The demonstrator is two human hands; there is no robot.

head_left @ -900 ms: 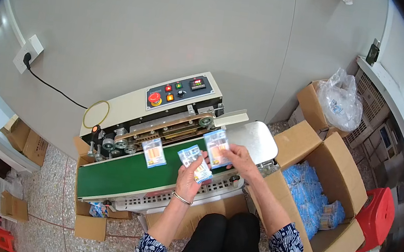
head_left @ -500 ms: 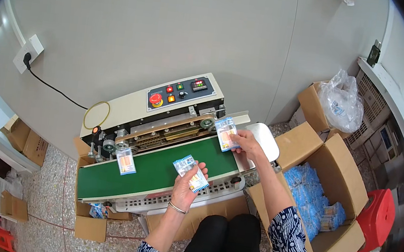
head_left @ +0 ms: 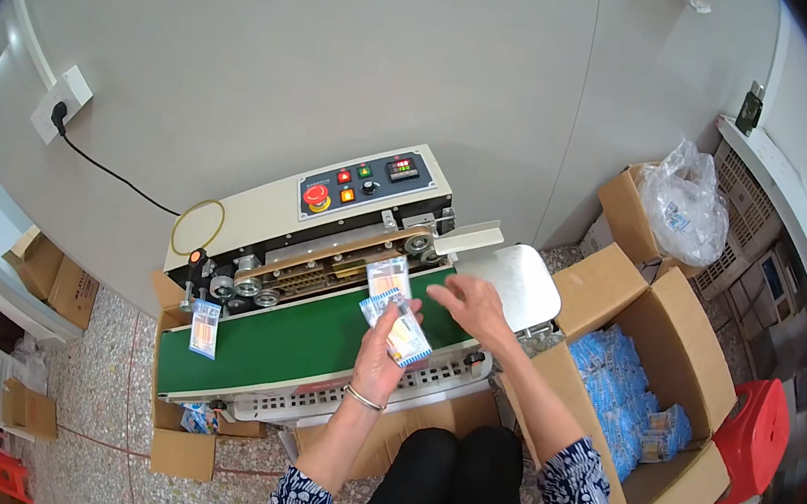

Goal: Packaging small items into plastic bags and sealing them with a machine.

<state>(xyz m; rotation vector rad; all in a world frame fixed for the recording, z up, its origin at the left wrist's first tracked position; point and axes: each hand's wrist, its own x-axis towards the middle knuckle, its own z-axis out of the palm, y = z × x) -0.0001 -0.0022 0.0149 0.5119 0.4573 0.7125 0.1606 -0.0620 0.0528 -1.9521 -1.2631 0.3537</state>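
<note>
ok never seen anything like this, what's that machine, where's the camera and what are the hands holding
The picture comes from a wide fisheye camera worn on the person's head, looking down, so their own forearms enter from the bottom edge and straight lines bend near the rim.

The cream-coloured machine against the wall looks like a band sealer for small bags: it has a control panel with buttons on top, rollers along its front, and a green conveyor belt below them.

One small packet lies at the belt's left end, and another packet sits up by the rollers.

The left hand holds a small blue-and-white packet over the belt. The right hand is open, fingers spread, holding nothing, just right of the packet by the rollers.

On the person's right, an open cardboard box holds many more blue packets.
</note>
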